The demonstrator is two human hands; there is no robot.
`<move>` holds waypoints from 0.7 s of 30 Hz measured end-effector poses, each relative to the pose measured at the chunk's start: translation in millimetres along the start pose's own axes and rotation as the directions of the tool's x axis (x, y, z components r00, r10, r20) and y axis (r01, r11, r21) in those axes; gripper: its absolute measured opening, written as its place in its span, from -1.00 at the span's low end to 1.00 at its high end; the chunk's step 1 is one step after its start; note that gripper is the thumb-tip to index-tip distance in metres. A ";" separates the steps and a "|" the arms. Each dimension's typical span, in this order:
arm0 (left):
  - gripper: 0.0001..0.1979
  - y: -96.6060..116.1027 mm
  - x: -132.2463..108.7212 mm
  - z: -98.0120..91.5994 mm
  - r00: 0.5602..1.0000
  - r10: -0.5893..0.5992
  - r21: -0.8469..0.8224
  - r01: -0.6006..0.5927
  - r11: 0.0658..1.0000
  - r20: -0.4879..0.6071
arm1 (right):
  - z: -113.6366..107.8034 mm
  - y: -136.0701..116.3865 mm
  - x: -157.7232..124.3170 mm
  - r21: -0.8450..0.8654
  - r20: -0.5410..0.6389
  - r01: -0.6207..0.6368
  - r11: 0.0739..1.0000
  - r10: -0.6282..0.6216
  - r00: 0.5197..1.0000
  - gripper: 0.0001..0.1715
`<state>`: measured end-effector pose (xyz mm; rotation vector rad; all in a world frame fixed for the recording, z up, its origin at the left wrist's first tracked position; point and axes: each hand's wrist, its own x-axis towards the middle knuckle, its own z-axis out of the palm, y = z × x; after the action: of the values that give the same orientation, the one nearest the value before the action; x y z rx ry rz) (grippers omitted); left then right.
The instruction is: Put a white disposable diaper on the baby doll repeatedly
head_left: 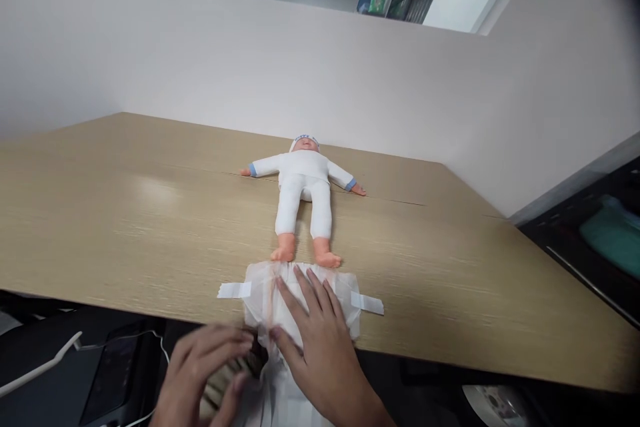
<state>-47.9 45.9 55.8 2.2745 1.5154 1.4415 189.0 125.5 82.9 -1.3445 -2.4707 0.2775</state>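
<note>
A white disposable diaper (350,280) is spread at the table's front edge, its tape tabs sticking out to both sides and its lower part hanging over the edge. My right hand (315,340) lies flat on the diaper with its fingers spread. Beside the diaper's left edge, my left hand (205,367) is slightly blurred, its fingers bent and its thumb apart, with nothing visible between them. Whether it touches the diaper I cannot tell. Just beyond the diaper, a baby doll (304,177) in white clothes with blue cuffs lies on its back, arms out and feet towards me.
The wooden table (150,233) backs onto a pale partition wall (225,60). At the far right stands a black-framed object (565,227) with something green in it. Below the front edge at left are a dark phone-like device (113,373), a white cable and a white bar (43,370).
</note>
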 end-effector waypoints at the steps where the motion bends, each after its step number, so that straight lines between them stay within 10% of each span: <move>1: -0.52 -10.2 25.3 -6.8 0.993 0.113 0.031 -0.112 0.993 -0.031 | -0.1 -0.3 0.9 -0.003 0.000 0.001 1.000 -0.001 1.000 -0.12; 4: -0.43 -34.4 116.8 -6.3 0.921 0.306 0.136 -0.344 0.929 0.239 | -1.0 -0.6 3.4 -0.009 0.006 0.001 1.000 -0.001 1.000 -0.18; 7: -0.17 -51.5 196.1 24.6 0.718 0.412 0.189 -0.596 0.780 0.561 | -1.2 0.1 3.8 -0.015 0.015 -0.008 1.000 0.008 1.000 -0.21; 12: 0.23 -69.6 242.4 82.8 0.432 0.502 0.053 -0.795 0.605 0.749 | -0.5 2.4 2.7 -0.013 0.047 -0.027 1.000 0.027 0.999 -0.18; 21: -0.77 -72.9 255.8 105.9 0.415 0.671 -0.090 -0.808 0.582 0.614 | -12.6 7.7 15.5 0.091 0.182 -0.080 0.993 0.063 0.981 -0.04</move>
<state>-1.8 318.8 129.0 3.3203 0.4275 0.4019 191.7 143.0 95.0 -1.4255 -2.5175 0.5529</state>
